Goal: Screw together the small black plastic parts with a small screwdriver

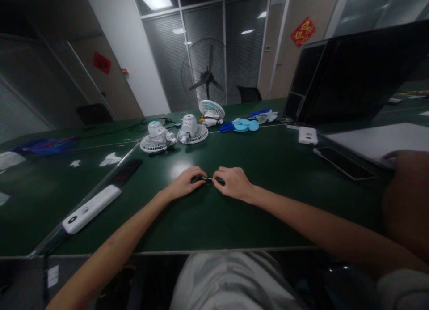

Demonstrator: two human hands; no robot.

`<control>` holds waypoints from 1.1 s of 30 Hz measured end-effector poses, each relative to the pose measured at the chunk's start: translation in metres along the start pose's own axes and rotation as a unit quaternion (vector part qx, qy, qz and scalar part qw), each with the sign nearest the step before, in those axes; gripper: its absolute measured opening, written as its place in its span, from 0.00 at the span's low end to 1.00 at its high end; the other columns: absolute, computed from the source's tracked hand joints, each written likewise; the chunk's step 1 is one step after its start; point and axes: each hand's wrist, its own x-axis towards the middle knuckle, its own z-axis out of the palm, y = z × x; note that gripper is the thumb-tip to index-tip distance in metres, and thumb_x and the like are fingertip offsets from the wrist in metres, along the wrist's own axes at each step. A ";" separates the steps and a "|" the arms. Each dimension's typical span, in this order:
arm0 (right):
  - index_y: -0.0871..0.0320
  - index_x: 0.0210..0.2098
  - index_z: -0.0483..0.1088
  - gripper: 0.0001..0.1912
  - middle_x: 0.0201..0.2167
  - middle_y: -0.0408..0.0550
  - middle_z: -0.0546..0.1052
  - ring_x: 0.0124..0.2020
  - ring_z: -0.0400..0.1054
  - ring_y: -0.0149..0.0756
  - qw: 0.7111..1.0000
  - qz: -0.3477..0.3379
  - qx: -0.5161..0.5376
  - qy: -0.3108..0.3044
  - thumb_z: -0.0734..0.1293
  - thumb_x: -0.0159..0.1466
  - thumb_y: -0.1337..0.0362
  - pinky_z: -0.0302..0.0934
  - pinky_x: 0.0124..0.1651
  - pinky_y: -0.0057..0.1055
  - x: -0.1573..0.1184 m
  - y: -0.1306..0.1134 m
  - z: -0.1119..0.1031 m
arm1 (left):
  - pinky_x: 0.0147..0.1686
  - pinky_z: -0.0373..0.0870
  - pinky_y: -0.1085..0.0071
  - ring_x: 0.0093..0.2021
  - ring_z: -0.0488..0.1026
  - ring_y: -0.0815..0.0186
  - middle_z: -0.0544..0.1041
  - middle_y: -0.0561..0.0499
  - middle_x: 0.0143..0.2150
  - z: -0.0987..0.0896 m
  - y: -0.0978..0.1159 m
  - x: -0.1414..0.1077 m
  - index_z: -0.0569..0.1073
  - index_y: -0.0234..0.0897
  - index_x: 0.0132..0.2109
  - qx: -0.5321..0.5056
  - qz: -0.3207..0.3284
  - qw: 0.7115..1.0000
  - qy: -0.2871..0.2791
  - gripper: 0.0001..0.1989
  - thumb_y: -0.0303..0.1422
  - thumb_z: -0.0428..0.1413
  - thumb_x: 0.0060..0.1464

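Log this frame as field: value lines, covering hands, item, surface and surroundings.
left hand: left hand pinches a small dark item
right hand: right hand, fingertips at the item's thin pale end; grip unclear
item type: too small to tell
surface: green table
beyond hands: three white fans, blue discs
left side: long white device
right side: dark phone-like slab

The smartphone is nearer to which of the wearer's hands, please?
Right: the right hand is left of the smartphone, and the left hand is farther left.

Dark green table (268,225), white fans (189,126), blue gloves (227,127)
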 end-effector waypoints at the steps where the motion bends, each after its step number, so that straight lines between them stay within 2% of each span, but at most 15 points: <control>1: 0.60 0.49 0.73 0.13 0.45 0.49 0.77 0.42 0.75 0.37 1.000 -0.002 -0.004 0.002 0.68 0.74 0.56 0.73 0.46 0.39 0.000 -0.001 0.000 | 0.50 0.70 0.63 0.47 0.73 0.59 0.77 0.47 0.47 0.001 0.000 0.000 0.77 0.41 0.51 0.000 0.000 1.000 0.000 0.10 0.38 0.56 0.68; 11: 0.60 0.44 0.75 0.09 0.39 0.46 0.76 0.33 0.69 0.32 0.999 -0.036 -0.019 0.019 0.65 0.74 0.60 0.64 0.36 0.30 -0.003 -0.004 -0.005 | 0.49 0.70 0.63 0.46 0.73 0.59 0.77 0.47 0.46 -0.001 0.007 0.000 0.77 0.40 0.49 0.006 -0.006 1.000 -0.007 0.09 0.37 0.58 0.66; 21: 0.60 0.44 0.73 0.10 0.39 0.45 0.76 0.33 0.70 0.32 0.998 -0.046 -0.042 0.026 0.67 0.74 0.58 0.68 0.38 0.32 -0.003 -0.002 -0.003 | 0.49 0.70 0.63 0.46 0.73 0.58 0.77 0.47 0.46 -0.005 0.013 0.000 0.77 0.39 0.49 0.013 -0.001 1.000 -0.017 0.08 0.35 0.57 0.65; 24: 0.60 0.43 0.74 0.10 0.39 0.46 0.76 0.33 0.69 0.32 0.997 -0.059 -0.046 0.029 0.67 0.74 0.59 0.65 0.37 0.31 -0.003 -0.003 -0.001 | 0.50 0.70 0.62 0.47 0.73 0.58 0.77 0.47 0.46 -0.003 0.017 0.000 0.77 0.40 0.49 0.012 0.004 1.000 -0.026 0.09 0.35 0.57 0.65; 29: 0.59 0.42 0.77 0.11 0.39 0.49 0.78 0.32 0.69 0.33 0.995 -0.071 -0.041 0.049 0.65 0.73 0.60 0.55 0.32 0.29 -0.004 0.000 0.003 | 0.51 0.70 0.61 0.48 0.74 0.58 0.77 0.46 0.47 -0.002 0.019 0.000 0.76 0.40 0.50 0.009 0.007 0.999 -0.030 0.09 0.35 0.57 0.65; 33: 0.57 0.44 0.79 0.11 0.39 0.47 0.79 0.33 0.70 0.32 0.994 -0.087 -0.021 0.062 0.65 0.73 0.60 0.54 0.33 0.29 -0.003 0.005 0.005 | 0.52 0.70 0.61 0.49 0.73 0.58 0.76 0.46 0.48 -0.003 0.019 -0.001 0.76 0.40 0.50 0.005 0.008 0.999 -0.033 0.09 0.36 0.57 0.65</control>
